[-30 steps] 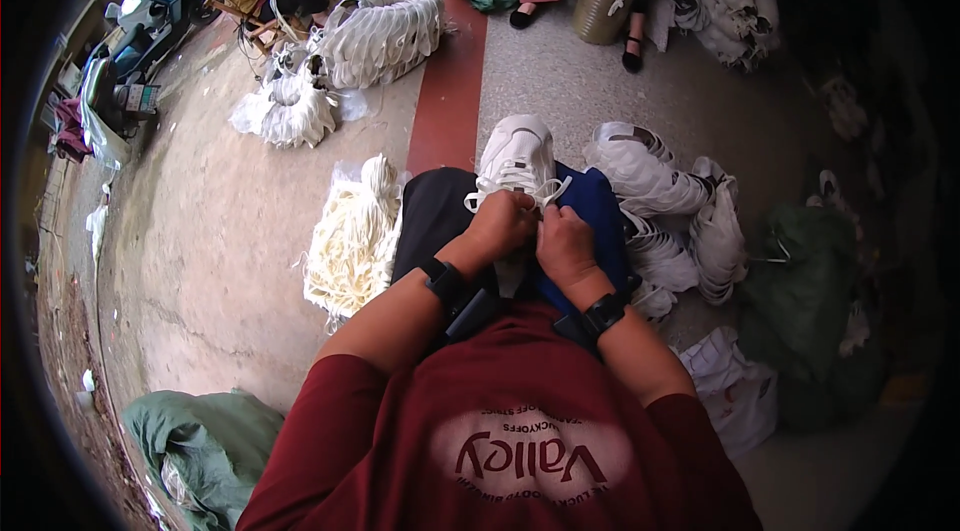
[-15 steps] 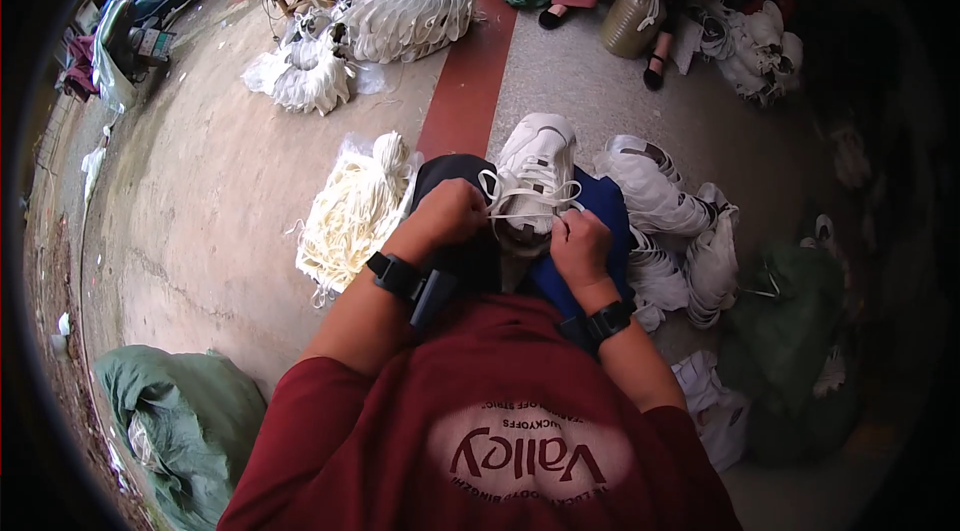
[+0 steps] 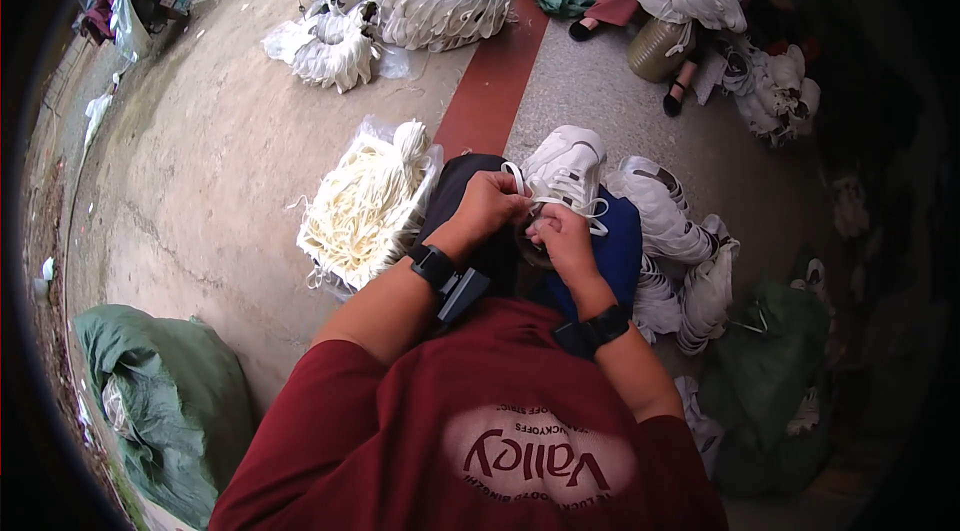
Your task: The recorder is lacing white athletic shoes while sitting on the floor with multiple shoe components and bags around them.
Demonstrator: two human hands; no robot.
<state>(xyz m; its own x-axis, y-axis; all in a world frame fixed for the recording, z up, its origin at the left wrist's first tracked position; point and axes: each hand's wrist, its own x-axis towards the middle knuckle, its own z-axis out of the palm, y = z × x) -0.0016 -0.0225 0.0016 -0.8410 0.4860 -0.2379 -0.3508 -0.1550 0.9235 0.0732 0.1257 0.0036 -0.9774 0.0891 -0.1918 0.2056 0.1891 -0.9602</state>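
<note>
- The left hand (image 3: 487, 203) is closed around a white lace (image 3: 522, 181) at the near end of a white sneaker (image 3: 566, 169), fingers curled and pinching it.
- The right hand (image 3: 562, 236) sits just beside the left, its fingers bent on the same lace where it runs across the shoe; the two hands almost touch.
- The white sneaker lies just beyond both hands, resting on the person's lap over a blue cloth (image 3: 612, 253) that spreads under and to the right of the right hand.
- Each wrist carries a black band; a small dark device (image 3: 458, 291) hangs at the left wrist.
- Left of the left hand, close by on the concrete floor (image 3: 200, 191), lies a bundle of cream-white laces (image 3: 368, 203) in clear plastic.
- Right of the right hand, a heap of white sneakers (image 3: 680, 251) lies on the floor, near the blue cloth.
- Well beyond the hands, more piles of white shoe parts (image 3: 440, 1) sit by other seated people.
- Behind the left arm, well apart, is a green sack (image 3: 165, 401).
</note>
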